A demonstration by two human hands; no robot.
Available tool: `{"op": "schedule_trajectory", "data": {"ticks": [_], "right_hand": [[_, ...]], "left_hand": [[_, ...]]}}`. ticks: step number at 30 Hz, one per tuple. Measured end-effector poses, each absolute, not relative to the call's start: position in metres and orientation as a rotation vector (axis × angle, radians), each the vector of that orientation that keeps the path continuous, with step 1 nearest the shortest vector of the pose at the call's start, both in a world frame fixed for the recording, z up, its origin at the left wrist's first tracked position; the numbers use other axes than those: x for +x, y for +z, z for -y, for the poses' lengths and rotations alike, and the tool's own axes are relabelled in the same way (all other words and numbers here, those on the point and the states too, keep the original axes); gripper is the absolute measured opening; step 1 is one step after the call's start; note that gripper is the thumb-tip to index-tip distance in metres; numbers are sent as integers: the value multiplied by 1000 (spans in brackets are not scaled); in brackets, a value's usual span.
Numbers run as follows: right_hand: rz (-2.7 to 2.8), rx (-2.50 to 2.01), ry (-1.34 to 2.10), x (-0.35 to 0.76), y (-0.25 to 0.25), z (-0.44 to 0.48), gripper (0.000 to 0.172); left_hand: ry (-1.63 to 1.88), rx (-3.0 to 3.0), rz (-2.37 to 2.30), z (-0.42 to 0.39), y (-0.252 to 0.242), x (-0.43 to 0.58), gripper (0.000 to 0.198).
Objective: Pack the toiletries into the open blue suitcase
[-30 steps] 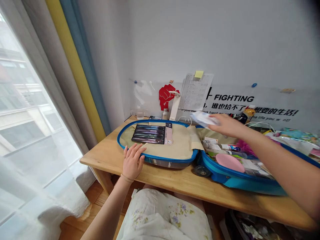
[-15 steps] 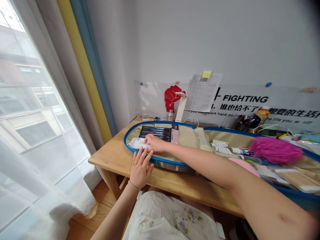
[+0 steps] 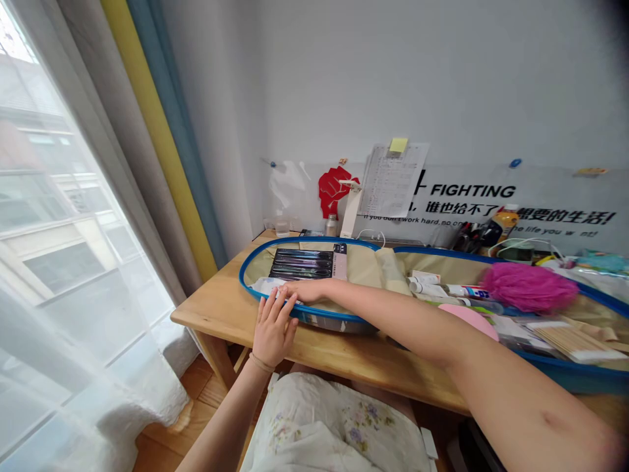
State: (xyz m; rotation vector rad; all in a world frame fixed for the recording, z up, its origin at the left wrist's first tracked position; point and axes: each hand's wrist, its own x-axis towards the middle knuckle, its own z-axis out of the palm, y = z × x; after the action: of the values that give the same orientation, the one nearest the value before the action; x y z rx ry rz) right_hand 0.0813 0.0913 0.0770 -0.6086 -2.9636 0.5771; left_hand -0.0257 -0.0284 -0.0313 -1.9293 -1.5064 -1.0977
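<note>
An opened soft case with a blue zipper edge and beige lining lies on the wooden table. In its left half, a white plastic packet sits in the near left corner. My right hand reaches in across it and lies flat over the packet's right side, its fingertips partly hidden behind my left fingers. My left hand rests on the near rim with fingers stretched out, holding nothing. Just beyond my hands is a pack of dark-handled items on a pink and black card.
The case's right half holds a magenta bath puff, several tubes, a pink round item and a pack of thin wooden sticks. Behind stand a bottle, pens and a white lamp. Curtains hang left.
My right hand has lowered and flattened against the packet, its fingers now less raised. My left hand stays on the rim. The view has shifted slightly.
</note>
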Motion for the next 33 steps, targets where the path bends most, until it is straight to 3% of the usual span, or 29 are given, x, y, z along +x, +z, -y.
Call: {"op": "schedule_trajectory", "data": {"ticks": [2, 10, 14, 16, 20, 26, 33], "right_hand": [[2967, -624, 630, 80, 82, -94, 17], [2770, -953, 585, 160, 155, -110, 37], [2727, -1325, 232, 256, 180, -102, 39], [2695, -1582, 103, 303, 175, -93, 41], [2691, -1901, 258, 374, 145, -74, 52], [2676, -1893, 370, 405, 121, -50, 77], [2626, -1883, 372, 403, 115, -42, 64]], "left_hand": [[-1096, -1922, 1488, 28, -31, -26, 47], [-1117, -1941, 1497, 28, -32, -27, 50], [-1136, -1939, 1462, 28, -31, -27, 51], [-1139, -1936, 1459, 28, -31, -27, 50], [-1143, -1934, 1493, 28, -32, -27, 50], [-1161, -1937, 1483, 27, -33, -29, 49], [-1162, -1934, 1454, 28, -31, -27, 49]]}}
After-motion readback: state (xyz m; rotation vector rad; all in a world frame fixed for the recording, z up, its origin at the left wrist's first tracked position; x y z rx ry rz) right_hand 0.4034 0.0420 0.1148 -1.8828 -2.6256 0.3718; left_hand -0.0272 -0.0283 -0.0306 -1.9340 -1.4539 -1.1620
